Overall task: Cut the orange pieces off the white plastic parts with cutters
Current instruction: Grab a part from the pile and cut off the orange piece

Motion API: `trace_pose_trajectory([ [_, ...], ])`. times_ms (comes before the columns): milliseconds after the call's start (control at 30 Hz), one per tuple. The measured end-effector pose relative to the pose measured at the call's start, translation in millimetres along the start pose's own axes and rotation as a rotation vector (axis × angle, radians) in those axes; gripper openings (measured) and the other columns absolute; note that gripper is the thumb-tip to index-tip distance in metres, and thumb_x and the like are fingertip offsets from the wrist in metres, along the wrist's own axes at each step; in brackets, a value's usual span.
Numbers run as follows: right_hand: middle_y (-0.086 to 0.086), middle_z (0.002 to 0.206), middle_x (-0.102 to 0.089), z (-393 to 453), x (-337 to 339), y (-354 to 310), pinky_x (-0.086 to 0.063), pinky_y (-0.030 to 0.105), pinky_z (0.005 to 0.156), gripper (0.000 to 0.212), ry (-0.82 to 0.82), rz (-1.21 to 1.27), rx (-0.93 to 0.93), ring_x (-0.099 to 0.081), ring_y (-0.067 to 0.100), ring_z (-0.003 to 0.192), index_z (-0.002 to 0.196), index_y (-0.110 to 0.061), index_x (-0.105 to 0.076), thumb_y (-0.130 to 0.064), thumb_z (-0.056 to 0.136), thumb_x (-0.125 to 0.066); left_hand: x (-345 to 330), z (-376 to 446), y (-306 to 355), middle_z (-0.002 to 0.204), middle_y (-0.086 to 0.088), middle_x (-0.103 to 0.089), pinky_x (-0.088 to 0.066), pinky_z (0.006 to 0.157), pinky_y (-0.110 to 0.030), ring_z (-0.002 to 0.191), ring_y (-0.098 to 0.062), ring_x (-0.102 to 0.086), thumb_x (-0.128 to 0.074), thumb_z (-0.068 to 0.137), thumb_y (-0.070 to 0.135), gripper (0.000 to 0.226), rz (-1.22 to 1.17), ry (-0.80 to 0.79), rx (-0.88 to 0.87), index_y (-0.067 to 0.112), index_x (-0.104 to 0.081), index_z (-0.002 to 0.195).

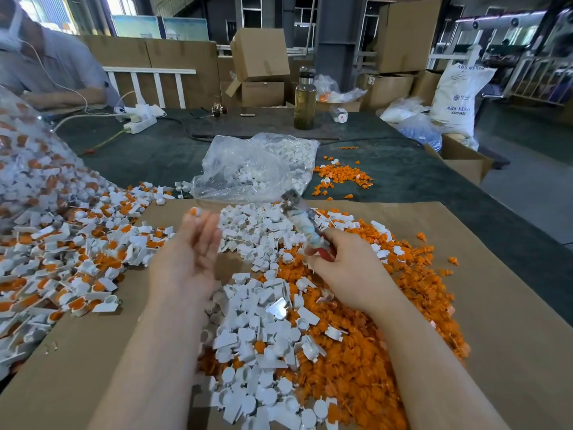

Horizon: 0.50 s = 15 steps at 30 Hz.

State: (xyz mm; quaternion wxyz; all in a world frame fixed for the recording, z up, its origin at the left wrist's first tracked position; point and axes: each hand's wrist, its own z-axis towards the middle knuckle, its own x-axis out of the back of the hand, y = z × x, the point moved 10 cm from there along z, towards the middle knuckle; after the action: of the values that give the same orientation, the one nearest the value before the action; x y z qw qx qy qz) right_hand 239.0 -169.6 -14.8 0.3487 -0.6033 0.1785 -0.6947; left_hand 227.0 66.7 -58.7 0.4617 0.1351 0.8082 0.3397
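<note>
White cut parts (266, 346) lie heaped nearest on the brown cardboard sheet (496, 305) over the counter (155, 150), mixed on the right with loose orange pieces (366, 367). Above them the left hand (186, 259) hovers palm up, blurred, its fingers (201, 225) spread and holding nothing, while the right hand (350, 271) grips the cutters (302, 225), tips pointing away. Uncut white-and-orange parts (77, 243) spill on the left, and a clear bag (254, 169) of white parts sits behind.

Stacked cardboard boxes (259, 54) and a grey pillar (336, 32) stand behind the dark green table (155, 150), with daylit windows (122, 4) beyond.
</note>
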Motion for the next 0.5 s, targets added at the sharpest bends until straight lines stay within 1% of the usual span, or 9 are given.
trace_pose_trajectory([
  [67,-0.007,0.07,-0.057,2.0,8.7,9.3,-0.035,0.023,0.05,0.009,0.076,-0.028,-0.04,-0.052,0.008,0.058,0.086,-0.021,-0.06,-0.027,0.092,-0.056,17.2,8.8,7.8,0.085,-0.003,-0.078,-0.06,0.069,-0.023,0.08,-0.01,-0.075,-0.059,0.096,0.014,0.017,-0.152,0.088,0.031,0.009,-0.065,0.111],
  [133,-0.009,0.066,-0.054,2.4,17.8,16.6,-0.029,0.022,0.049,0.016,0.149,-0.073,-0.077,-0.049,0.007,0.057,0.076,-0.025,-0.053,-0.028,0.092,-0.057,32.1,14.4,15.6,0.086,-0.004,-0.078,-0.061,0.069,-0.024,0.077,-0.01,-0.075,-0.055,0.099,0.013,0.019,-0.279,0.149,0.03,0.008,-0.063,0.115],
  [233,-0.008,0.061,-0.051,1.8,27.8,30.1,-0.026,0.022,0.046,0.027,0.207,-0.146,-0.148,-0.047,0.007,0.053,0.066,-0.026,-0.045,-0.027,0.091,-0.057,48.9,18.7,23.6,0.097,-0.005,-0.076,-0.061,0.066,-0.024,0.074,-0.01,-0.075,-0.046,0.103,0.011,0.023,-0.451,0.22,0.002,0.007,-0.057,0.123],
  [333,-0.005,0.058,-0.05,1.5,28.5,43.8,-0.026,0.023,0.044,0.029,0.18,-0.195,-0.219,-0.046,0.008,0.05,0.062,-0.023,-0.045,-0.025,0.089,-0.057,55.0,20.5,25.7,0.096,-0.004,-0.073,-0.061,0.068,-0.023,0.074,-0.009,-0.075,-0.04,0.105,0.011,0.028,-0.541,0.249,-0.02,0.007,-0.056,0.127],
  [433,-0.006,0.054,-0.049,1.7,26.1,49.8,-0.026,0.022,0.042,0.03,0.146,-0.206,-0.245,-0.045,0.007,0.048,0.06,-0.023,-0.046,-0.026,0.087,-0.059,54.7,20.3,25.0,0.095,-0.007,-0.073,-0.06,0.065,-0.025,0.073,-0.012,-0.074,-0.043,0.104,0.009,0.026,-0.615,0.244,-0.039,0.004,-0.059,0.123],
  [500,-0.007,0.056,-0.052,2.1,22.5,50.8,-0.027,0.021,0.042,0.03,0.107,-0.228,-0.25,-0.047,0.007,0.049,0.061,-0.024,-0.049,-0.031,0.087,-0.062,55.4,21.6,27.2,0.098,-0.011,-0.073,-0.06,0.065,-0.028,0.077,-0.015,-0.074,-0.042,0.103,0.01,0.028,-0.686,0.226,-0.063,0.001,-0.058,0.125],
])
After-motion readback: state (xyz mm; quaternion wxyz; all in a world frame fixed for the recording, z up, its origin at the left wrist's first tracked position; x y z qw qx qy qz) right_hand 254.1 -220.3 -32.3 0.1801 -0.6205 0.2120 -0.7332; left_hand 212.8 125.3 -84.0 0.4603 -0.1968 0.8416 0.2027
